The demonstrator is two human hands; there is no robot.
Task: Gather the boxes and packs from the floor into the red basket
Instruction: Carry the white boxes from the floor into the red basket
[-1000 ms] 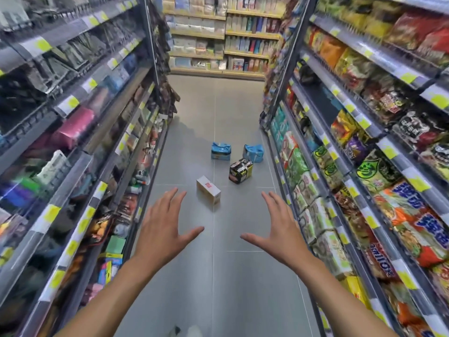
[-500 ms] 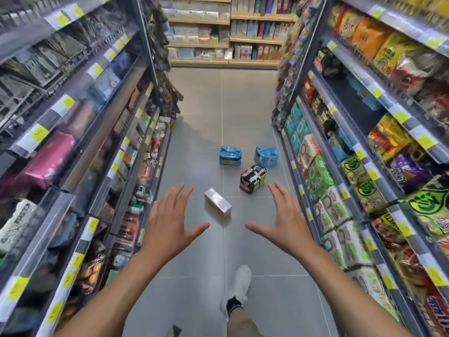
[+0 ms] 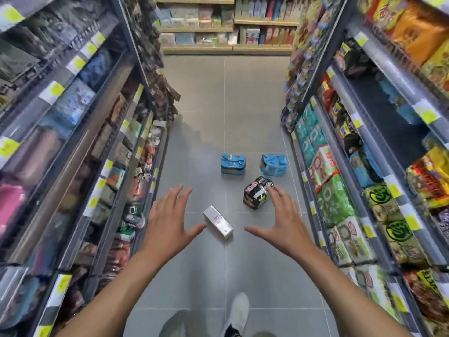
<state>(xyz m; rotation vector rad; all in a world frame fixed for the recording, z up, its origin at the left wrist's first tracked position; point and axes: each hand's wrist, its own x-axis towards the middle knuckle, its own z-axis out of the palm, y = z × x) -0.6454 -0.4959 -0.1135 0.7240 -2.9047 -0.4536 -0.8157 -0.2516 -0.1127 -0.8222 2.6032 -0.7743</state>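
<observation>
A white box (image 3: 218,223) lies on the grey floor between my two hands. Just beyond it sits a black multipack (image 3: 257,192), partly covered by my right fingertips. Further down the aisle stand two blue packs, one on the left (image 3: 232,163) and one on the right (image 3: 273,165). My left hand (image 3: 170,220) is stretched out with fingers spread, holding nothing, its thumb close to the white box. My right hand (image 3: 284,222) is likewise open and empty. No red basket is in view.
Stocked shelves line the narrow aisle, on the left (image 3: 80,147) and on the right (image 3: 369,166). Another shelf unit (image 3: 228,25) closes the far end. My white shoe (image 3: 239,312) is on the floor tiles below my arms.
I have walked forward along the aisle, so the box and packs are nearer. Both hands stay spread and empty, now framing the white box.
</observation>
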